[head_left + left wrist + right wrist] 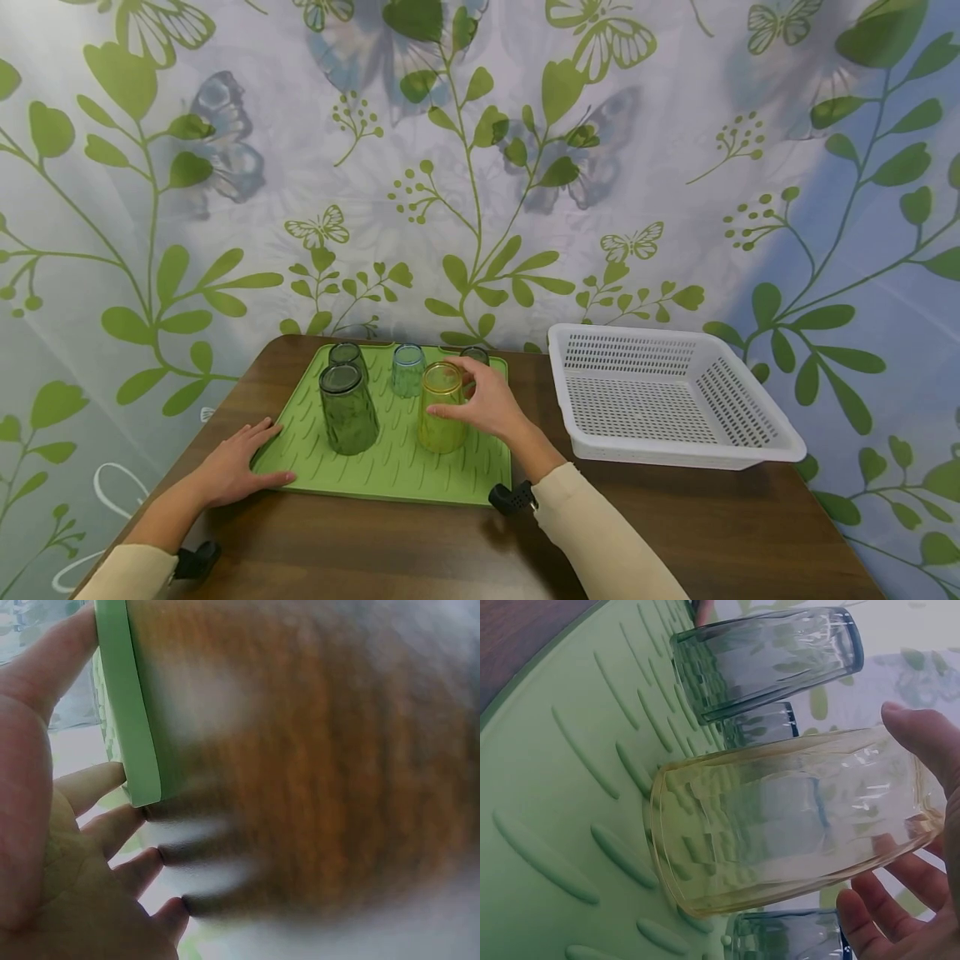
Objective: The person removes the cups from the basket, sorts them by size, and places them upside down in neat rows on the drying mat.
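Note:
My right hand (487,400) curls its thumb and fingers around a tall yellow drinking glass (441,421), which stands on a green drying mat (405,479). In the right wrist view the yellow glass (795,817) spans the middle, its lower end at the mat's ridges, the thumb and fingers about its upper part. My left hand (234,467) lies with spread, fairly straight fingers at the mat's front left corner; the left wrist view shows its fingertips (120,825) beside the mat's edge (135,712). A tall dark green glass (350,412) stands left of the yellow one.
Farther back on the mat stand a dark glass (347,354), a small bluish glass (408,371) and another dark glass (476,356), partly hidden by the right hand. A white slatted basket (675,450) sits right of the mat on the brown wooden table (420,550). A patterned curtain hangs behind.

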Available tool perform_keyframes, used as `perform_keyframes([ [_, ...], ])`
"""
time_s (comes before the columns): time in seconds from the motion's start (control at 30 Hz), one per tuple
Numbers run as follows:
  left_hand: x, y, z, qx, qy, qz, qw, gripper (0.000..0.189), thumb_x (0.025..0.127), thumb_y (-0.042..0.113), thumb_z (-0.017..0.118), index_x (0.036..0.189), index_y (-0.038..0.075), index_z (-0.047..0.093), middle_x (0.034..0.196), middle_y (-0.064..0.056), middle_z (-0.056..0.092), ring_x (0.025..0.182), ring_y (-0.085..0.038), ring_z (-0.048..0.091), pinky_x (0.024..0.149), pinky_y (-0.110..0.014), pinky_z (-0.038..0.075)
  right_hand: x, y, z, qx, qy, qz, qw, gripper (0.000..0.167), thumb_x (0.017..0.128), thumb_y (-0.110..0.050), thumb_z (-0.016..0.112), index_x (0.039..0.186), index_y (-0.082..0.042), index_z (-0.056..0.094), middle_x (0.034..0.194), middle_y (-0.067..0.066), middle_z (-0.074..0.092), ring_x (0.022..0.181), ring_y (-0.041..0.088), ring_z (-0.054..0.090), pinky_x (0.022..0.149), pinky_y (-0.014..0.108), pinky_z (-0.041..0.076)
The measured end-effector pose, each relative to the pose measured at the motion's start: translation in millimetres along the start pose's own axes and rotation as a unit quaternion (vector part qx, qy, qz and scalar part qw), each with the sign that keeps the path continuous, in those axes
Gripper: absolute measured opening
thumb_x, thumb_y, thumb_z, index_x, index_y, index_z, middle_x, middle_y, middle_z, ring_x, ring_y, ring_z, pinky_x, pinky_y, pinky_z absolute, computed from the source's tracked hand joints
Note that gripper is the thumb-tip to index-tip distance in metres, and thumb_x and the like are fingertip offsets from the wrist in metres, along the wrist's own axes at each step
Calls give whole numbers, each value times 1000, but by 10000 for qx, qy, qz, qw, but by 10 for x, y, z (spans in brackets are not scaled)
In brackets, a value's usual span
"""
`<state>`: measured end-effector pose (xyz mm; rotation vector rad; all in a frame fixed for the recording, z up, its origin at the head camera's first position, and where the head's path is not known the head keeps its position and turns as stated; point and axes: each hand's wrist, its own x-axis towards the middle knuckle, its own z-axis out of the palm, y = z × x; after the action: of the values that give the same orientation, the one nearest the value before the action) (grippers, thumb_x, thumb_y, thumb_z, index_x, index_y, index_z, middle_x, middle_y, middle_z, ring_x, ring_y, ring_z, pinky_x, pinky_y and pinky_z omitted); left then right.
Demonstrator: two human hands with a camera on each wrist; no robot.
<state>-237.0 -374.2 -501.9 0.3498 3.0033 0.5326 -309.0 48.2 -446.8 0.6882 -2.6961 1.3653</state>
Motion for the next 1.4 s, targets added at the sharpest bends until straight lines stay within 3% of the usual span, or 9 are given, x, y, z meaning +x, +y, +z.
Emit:
perform_keyframes([
  [0.23, -9, -12, -17, -20, -17, 37, 10000, 95, 84, 57, 77, 148, -7, 48, 154, -38, 38, 137, -65, 34, 101, -78, 38, -41, -36, -48, 52, -4, 92, 9999, 79, 78, -52, 87, 146, -28, 56, 132, -4, 64, 108, 18, 62, 89, 39, 58],
  [0.47, -4, -57, -21, -13, -31, 92, 10000, 93, 86, 56, 76, 147, -7, 48, 153, -38, 39, 135, -63, 39, 98, -74, 43, -110, -95, -155, 289, 108, -1, 9995, 78, 76, -49, 89, 144, -28, 57, 140, 1, 62, 119, 33, 63, 98, 56, 54],
  [0.63, -19, -40, -36, -129, 27, 125, 9998, 92, 86, 55, 77, 145, -9, 49, 149, -39, 42, 133, -61, 43, 97, -72, 45, -168, -110, -252, 317, 213, -137, 9992, 76, 78, -47, 89, 144, -28, 57, 138, 0, 63, 119, 28, 63, 100, 54, 54],
  [0.8, 12, 44, -120, -158, 439, 307, 9984, 84, 88, 49, 78, 143, -10, 51, 146, -39, 46, 129, -60, 47, 97, -71, 46, -251, -150, -448, 351, 364, -486, 9975, 71, 81, -41, 88, 143, -23, 58, 134, -3, 64, 116, 20, 62, 98, 43, 57],
  [0.97, 101, 132, -279, -95, 997, 468, 9939, 74, 92, 40, 76, 143, -7, 50, 146, -37, 46, 128, -59, 47, 95, -72, 45, -339, -159, -708, 344, 558, -681, 9955, 65, 84, -34, 86, 142, -21, 59, 133, 1, 65, 115, 22, 64, 97, 49, 57],
  [1.07, 157, 172, -377, -89, 1315, 574, 9896, 70, 93, 34, 76, 143, -7, 50, 146, -36, 46, 128, -58, 48, 95, -73, 45, -372, -133, -863, 268, 682, -666, 9951, 61, 85, -32, 85, 140, -22, 60, 131, 3, 65, 113, 24, 66, 97, 53, 57],
  [1.27, 247, 247, -525, -198, 1627, 645, 9844, 62, 97, 26, 72, 144, -7, 48, 148, -34, 44, 129, -58, 46, 98, -72, 43, -438, -63, -1175, 161, 888, -419, 9950, 54, 90, -34, 80, 139, -21, 61, 133, 6, 65, 113, 25, 67, 95, 47, 59],
  [1.4, 318, 296, -611, -23, 2166, 873, 9723, 52, 94, 16, 75, 137, -6, 55, 139, -32, 52, 121, -56, 54, 93, -70, 47, -479, 20, -1396, 50, 1140, -402, 9927, 47, 95, -30, 76, 137, -16, 62, 133, 7, 64, 116, 23, 63, 95, 39, 59],
])
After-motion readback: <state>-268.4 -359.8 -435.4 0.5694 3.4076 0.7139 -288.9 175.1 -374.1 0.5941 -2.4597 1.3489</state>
